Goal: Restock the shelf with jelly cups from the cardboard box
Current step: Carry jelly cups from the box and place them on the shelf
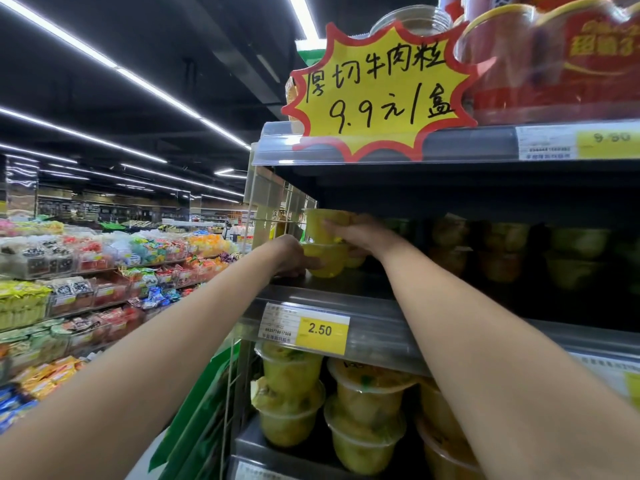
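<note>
Two sets of fingers are curled round yellow jelly cups at the left end of the middle shelf (349, 287). The fingers of the right hand (363, 233) grip the upper jelly cup (318, 225) by its side. Those of the left hand (289, 252) wrap the lower jelly cup (329, 263) directly beneath it. The upper cup sits stacked on the lower one, and the lower one stands near the shelf's front edge, just beside the wire divider (277, 209). Both bare forearms reach up into the shelf from below.

Deeper in and to the right, more stacked cups (502, 251) stand in shadow. A yellow price tag (320, 329) reading 2.50 is clipped to the shelf's front rail. Below it, the next shelf holds further cups of yellow jelly (291, 375), stacked two high. On the top shelf stand red tubs (554, 64), and a yellow starburst sign (377, 88) with handwritten characters hangs in front of them. Off to the left, an open display of wrapped snacks (86, 271) runs down the aisle under long ceiling lights (156, 91).
</note>
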Demonstrator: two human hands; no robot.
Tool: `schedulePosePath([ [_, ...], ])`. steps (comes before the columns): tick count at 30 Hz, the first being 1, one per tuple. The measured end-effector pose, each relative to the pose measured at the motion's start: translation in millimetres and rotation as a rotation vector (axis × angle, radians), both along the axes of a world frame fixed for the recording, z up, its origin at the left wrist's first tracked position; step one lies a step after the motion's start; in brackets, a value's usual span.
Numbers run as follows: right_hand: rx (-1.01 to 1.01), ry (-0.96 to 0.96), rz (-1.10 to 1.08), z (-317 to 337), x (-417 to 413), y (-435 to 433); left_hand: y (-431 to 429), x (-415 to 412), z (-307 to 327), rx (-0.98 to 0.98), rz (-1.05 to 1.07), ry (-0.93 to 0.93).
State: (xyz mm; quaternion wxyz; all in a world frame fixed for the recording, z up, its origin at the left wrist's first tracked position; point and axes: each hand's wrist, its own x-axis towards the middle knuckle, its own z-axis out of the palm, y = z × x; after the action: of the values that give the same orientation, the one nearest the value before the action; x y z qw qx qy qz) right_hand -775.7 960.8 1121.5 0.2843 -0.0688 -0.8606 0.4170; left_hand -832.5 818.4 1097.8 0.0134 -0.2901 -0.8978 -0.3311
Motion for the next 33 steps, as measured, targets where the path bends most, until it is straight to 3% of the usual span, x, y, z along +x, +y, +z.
schedulePosePath([
  [6, -0.005, -0.053, 0.007, -1.4, 8.4, -4.8, -6.0, 12.9, 0.3, 0.003, -0.007, 0.038],
  [10, 0.282, -0.115, -0.128, -0.6, 29.8, -6.9, -17.8, 38.1, 1.8, -0.033, -0.032, 0.194],
  [18, 0.664, -0.154, -0.272, -13.8, 103.5, -41.8, -42.0, 84.3, -10.0, -0.120, -0.012, 0.416],
  [21, 0.804, -0.187, -0.327, -24.7, 139.8, -57.6, -53.2, 110.8, -22.0, -0.236, 0.036, 0.636],
  [25, 0.961, -0.222, -0.401, -41.2, 182.9, -74.9, -68.5, 141.3, -40.8, -0.344, 0.050, 0.895],
  [33, 1.143, -0.202, -0.440, -74.8, 250.5, -100.7, -105.6, 205.0, -64.4, -0.446, 0.023, 1.046],
])
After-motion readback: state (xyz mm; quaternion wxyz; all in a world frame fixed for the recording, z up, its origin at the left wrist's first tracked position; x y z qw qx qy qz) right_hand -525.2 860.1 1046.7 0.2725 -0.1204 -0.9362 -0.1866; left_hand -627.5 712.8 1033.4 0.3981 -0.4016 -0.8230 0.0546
